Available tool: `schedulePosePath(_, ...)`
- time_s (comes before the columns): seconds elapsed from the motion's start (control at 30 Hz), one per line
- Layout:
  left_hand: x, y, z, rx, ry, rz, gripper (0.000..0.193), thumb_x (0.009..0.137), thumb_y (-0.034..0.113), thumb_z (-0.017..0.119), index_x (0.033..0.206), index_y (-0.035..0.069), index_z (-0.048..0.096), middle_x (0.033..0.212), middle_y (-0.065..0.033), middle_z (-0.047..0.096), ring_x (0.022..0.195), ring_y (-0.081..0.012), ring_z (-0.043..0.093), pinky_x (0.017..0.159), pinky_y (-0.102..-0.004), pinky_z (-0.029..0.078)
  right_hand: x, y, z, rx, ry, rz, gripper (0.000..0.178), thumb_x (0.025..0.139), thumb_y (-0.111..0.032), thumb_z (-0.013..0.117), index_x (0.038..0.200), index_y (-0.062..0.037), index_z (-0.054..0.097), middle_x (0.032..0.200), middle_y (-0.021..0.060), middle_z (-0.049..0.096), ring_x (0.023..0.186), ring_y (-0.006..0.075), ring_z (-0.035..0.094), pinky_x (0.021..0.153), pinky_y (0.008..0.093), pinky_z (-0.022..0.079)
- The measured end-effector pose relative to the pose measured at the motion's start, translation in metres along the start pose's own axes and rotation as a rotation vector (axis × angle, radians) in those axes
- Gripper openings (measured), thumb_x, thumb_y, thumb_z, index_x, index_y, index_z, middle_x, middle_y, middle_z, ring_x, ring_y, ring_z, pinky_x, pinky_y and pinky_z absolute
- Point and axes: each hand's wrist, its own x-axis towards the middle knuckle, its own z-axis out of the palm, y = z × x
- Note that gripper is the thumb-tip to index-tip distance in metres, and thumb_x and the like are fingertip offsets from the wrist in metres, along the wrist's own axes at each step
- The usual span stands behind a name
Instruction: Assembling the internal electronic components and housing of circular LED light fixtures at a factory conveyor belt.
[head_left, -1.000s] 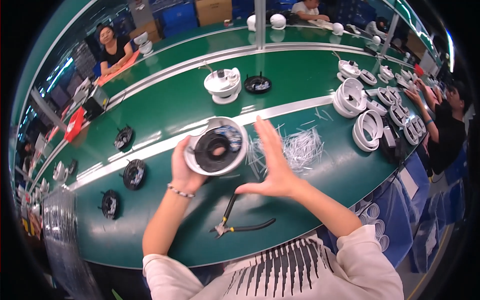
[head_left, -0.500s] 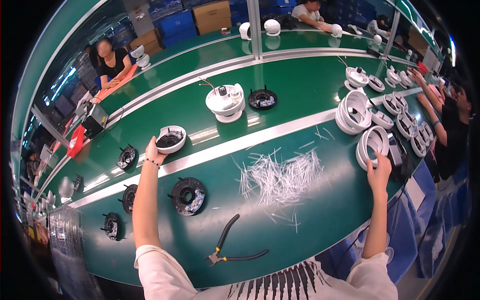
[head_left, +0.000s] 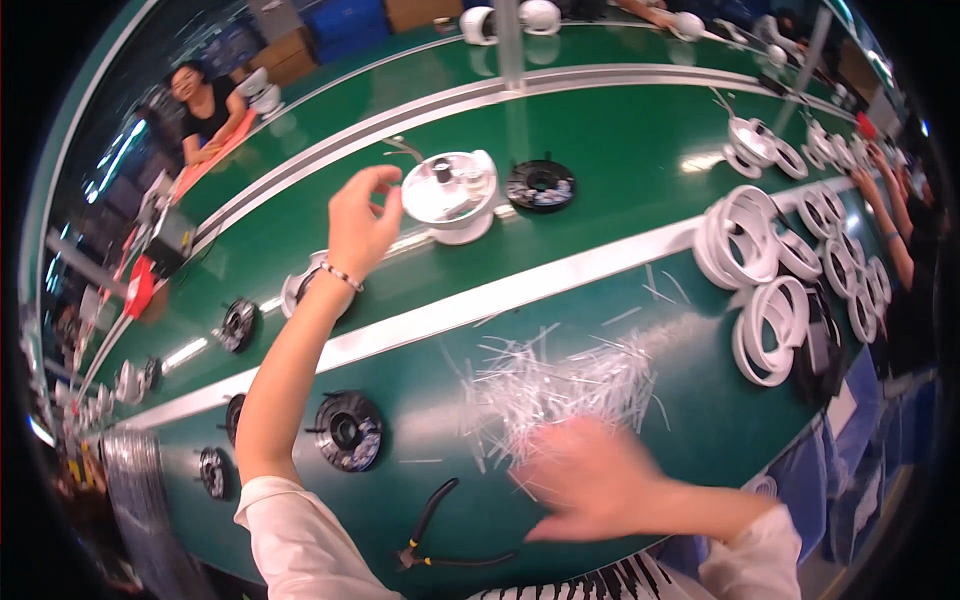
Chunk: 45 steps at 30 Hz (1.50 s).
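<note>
My left hand (head_left: 362,225) is raised over the belt with its fingers curved and apart, holding nothing. Just right of it stands a white round housing (head_left: 450,195) with a small black part and thin wires. A black ring-shaped part (head_left: 541,186) lies beside that housing. Behind my left wrist, a white ring (head_left: 292,292) is partly hidden. My right hand (head_left: 595,480), blurred by motion, hovers at the near edge of a heap of thin white strips (head_left: 570,385). Its thumb is spread and nothing shows in it. Black-handled cutters (head_left: 408,555) lie nearer me.
White rings (head_left: 770,330) are stacked at the right, with more beyond. Several black ring parts (head_left: 349,431) lie at the left. A metal rail (head_left: 520,282) separates the green belt from my worktop. One person sits across at the left; another works at the right.
My left hand has let go of the white ring with the black part and moved up and right to the housing. My right hand has left the stacked rings and moved left to the strips.
</note>
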Motion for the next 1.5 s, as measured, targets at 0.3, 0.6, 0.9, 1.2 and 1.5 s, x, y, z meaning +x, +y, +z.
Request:
schedulePosePath(0.3,0.009,0.026,0.021,-0.064,0.002,0.122,0.019,0.075,0.0,0.053,0.094,0.003,0.058,0.088,-0.0083,0.061,0.078,-0.0159,0.06,0.058,-0.0241,0.048,0.032,-0.035,0.098,-0.17,-0.449,-0.365,0.103,0.047,-0.046,0.072,0.127,0.0027,0.031,0.13,0.0213,0.031,0.12,0.0343,0.029,0.099,0.05,0.018)
schedulePosePath(0.6,0.015,0.009,0.01,-0.044,-0.017,0.11,0.019,0.073,0.004,0.057,0.092,0.004,0.059,0.089,-0.0097,0.061,0.079,-0.0193,0.06,0.058,-0.0265,0.048,0.068,0.0,0.028,-0.509,0.064,-0.408,0.013,0.064,-0.021,0.053,0.066,-0.0086,0.048,0.069,0.0035,0.042,0.067,0.0168,0.045,0.057,0.0281,0.037)
schedulePosePath(0.9,0.029,-0.028,0.069,0.176,-0.252,0.106,0.019,0.066,0.014,0.066,0.083,0.006,0.062,0.089,-0.0106,0.058,0.085,-0.0272,0.056,0.075,-0.0361,0.047,0.19,0.179,-0.194,-1.053,0.384,-0.179,0.039,0.049,0.001,0.06,0.086,-0.0028,0.05,0.083,0.0102,0.048,0.08,0.0282,0.048,0.068,0.0367,0.04)
schedulePosePath(1.2,0.07,-0.049,0.1,0.08,-0.249,0.082,0.01,0.069,0.01,0.062,0.074,0.002,0.064,0.068,-0.0144,0.061,0.063,-0.0276,0.06,0.061,-0.0318,0.048,0.249,0.265,-0.155,-1.091,-0.03,-0.036,0.037,0.047,-0.005,0.066,0.082,-0.0047,0.052,0.083,0.007,0.048,0.085,0.0231,0.047,0.071,0.0317,0.039)
schedulePosePath(1.5,0.086,-0.037,0.119,0.016,-0.31,0.035,0.009,0.072,0.012,0.06,0.074,0.003,0.063,0.069,-0.0158,0.061,0.068,-0.0306,0.059,0.065,-0.0373,0.048,0.237,0.282,-0.146,-1.037,-0.093,-0.015,0.041,0.048,-0.01,0.069,0.086,-0.0046,0.054,0.087,0.0078,0.049,0.086,0.0228,0.047,0.073,0.0312,0.038)
